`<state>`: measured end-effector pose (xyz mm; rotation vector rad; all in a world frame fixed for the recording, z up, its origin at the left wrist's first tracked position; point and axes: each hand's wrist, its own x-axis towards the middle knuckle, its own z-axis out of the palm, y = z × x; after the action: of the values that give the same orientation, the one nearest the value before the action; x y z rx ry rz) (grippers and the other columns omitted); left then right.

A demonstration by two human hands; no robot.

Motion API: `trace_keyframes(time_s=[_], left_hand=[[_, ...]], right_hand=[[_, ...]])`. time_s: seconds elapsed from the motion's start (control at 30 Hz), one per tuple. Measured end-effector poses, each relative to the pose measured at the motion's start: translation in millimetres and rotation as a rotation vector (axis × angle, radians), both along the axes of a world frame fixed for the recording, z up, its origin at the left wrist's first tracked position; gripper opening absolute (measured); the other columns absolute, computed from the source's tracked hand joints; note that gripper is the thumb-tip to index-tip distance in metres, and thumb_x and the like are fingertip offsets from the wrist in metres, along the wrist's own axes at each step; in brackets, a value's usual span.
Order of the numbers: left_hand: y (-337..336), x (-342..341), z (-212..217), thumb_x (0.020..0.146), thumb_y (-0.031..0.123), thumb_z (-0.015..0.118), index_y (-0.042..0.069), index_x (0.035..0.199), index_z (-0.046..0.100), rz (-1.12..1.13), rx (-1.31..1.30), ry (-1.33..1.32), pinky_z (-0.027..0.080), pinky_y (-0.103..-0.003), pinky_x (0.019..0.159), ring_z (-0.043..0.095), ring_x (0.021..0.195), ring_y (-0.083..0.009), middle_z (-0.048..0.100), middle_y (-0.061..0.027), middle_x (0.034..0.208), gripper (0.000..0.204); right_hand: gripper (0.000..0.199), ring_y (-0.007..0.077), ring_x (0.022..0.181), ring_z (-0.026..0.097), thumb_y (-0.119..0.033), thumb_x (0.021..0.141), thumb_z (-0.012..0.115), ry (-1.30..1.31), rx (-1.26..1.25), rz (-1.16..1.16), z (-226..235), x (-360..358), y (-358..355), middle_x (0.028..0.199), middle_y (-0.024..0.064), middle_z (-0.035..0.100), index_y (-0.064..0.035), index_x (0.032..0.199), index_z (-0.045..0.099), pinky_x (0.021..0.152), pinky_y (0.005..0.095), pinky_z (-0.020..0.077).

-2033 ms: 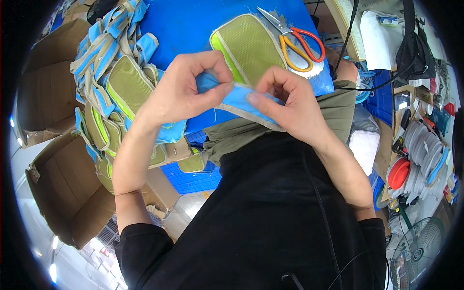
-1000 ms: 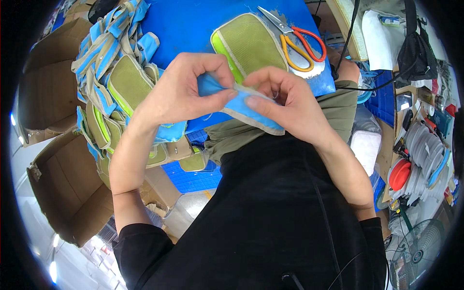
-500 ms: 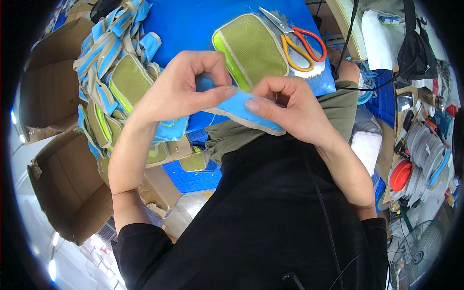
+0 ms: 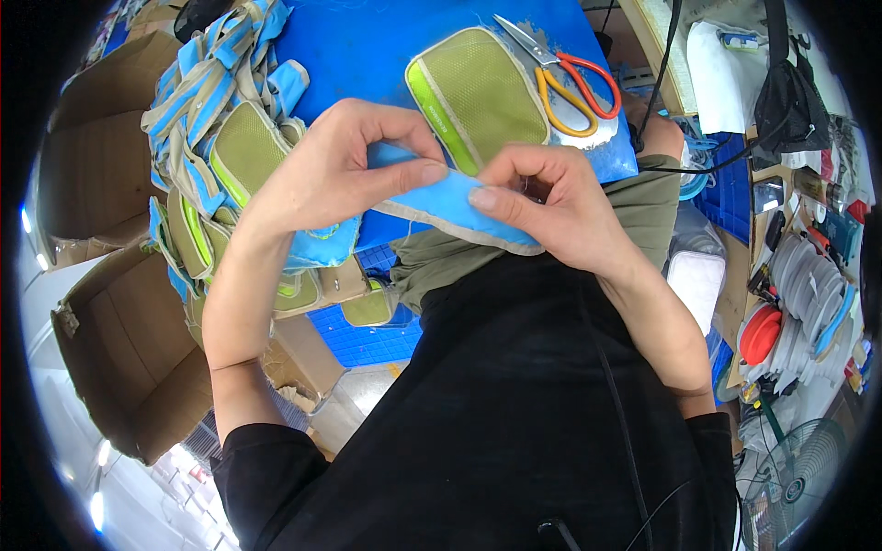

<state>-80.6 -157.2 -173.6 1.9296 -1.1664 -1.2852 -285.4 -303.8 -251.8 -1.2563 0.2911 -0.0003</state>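
Between my hands stretches a light blue fabric piece (image 4: 435, 204) with a grey-beige bound edge, above my lap. My left hand (image 4: 354, 165) pinches its upper left part between thumb and fingers. Closed on the right part, my right hand (image 4: 551, 202) presses its thumb along the blue face; its fingertips are partly hidden behind the cloth. Just beyond lies an olive-green mesh pouch (image 4: 487, 96) with a bright lime stripe and beige binding, flat on the blue table (image 4: 344, 46). Scissors (image 4: 560, 78) with one red and one orange handle lie half open beside the pouch.
Blue and grey fabric strips (image 4: 207, 101) heap at the table's left, with more green pouches (image 4: 243, 151) below. Open cardboard boxes (image 4: 129, 358) stand at far left. A black cable (image 4: 657, 83) hangs at right, near reels (image 4: 799, 285) and a fan (image 4: 799, 477).
My left hand has shifted slightly, and a little more of the blue cloth shows beneath its thumb. My right hand keeps nearly the same place and grip.
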Motion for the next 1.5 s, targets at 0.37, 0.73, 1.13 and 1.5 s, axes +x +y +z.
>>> trace_keyframes(time_s=[0.37, 0.73, 1.13, 1.5], left_hand=[[10, -2, -2, 0.090, 0.008, 0.076, -0.001, 0.089, 0.069, 0.033, -0.105, -0.021, 0.045, -0.027, 0.069, 0.057, 0.078, -0.0084, 0.064, -0.0017, 0.082, 0.012], [32, -8, 9, 0.081, 0.001, 0.075, 0.000, 0.083, 0.068, -0.016, -0.198, -0.174, 0.044, -0.034, 0.064, 0.060, 0.070, -0.0212, 0.062, -0.0078, 0.076, 0.007], [37, -8, 28, 0.079, -0.001, 0.078, 0.002, 0.084, 0.071, -0.122, -0.270, -0.241, 0.044, -0.036, 0.069, 0.061, 0.079, -0.0238, 0.064, -0.0083, 0.082, 0.009], [5, 24, 17, 0.082, -0.001, 0.075, 0.001, 0.086, 0.071, -0.251, -0.356, -0.376, 0.048, -0.039, 0.098, 0.060, 0.126, -0.0281, 0.061, -0.0144, 0.144, 0.006]], right_hand=[[0.018, 0.0005, 0.068, 0.052, -0.020, 0.097, 0.077, -0.006, 0.061, -0.008, -3, 4, 8, 0.075, -0.0062, 0.065, -0.0022, 0.094, 0.074, 0.059, 0.0224, 0.0419], [0.034, 0.0355, 0.094, 0.069, -0.038, 0.089, 0.076, 0.223, -1.095, -0.312, -66, 17, -38, 0.099, 0.0139, 0.070, -0.0054, 0.099, 0.071, 0.078, 0.0456, 0.0548], [0.030, 0.0384, 0.099, 0.069, -0.018, 0.084, 0.076, 0.088, -0.822, -0.268, -61, 48, -31, 0.104, 0.0158, 0.069, -0.0042, 0.109, 0.066, 0.083, 0.0456, 0.0539], [0.020, 0.0339, 0.102, 0.066, 0.008, 0.083, 0.060, -0.316, -0.564, -0.045, -19, 29, 6, 0.113, 0.0152, 0.066, -0.0011, 0.097, 0.071, 0.086, 0.0384, 0.0529]])
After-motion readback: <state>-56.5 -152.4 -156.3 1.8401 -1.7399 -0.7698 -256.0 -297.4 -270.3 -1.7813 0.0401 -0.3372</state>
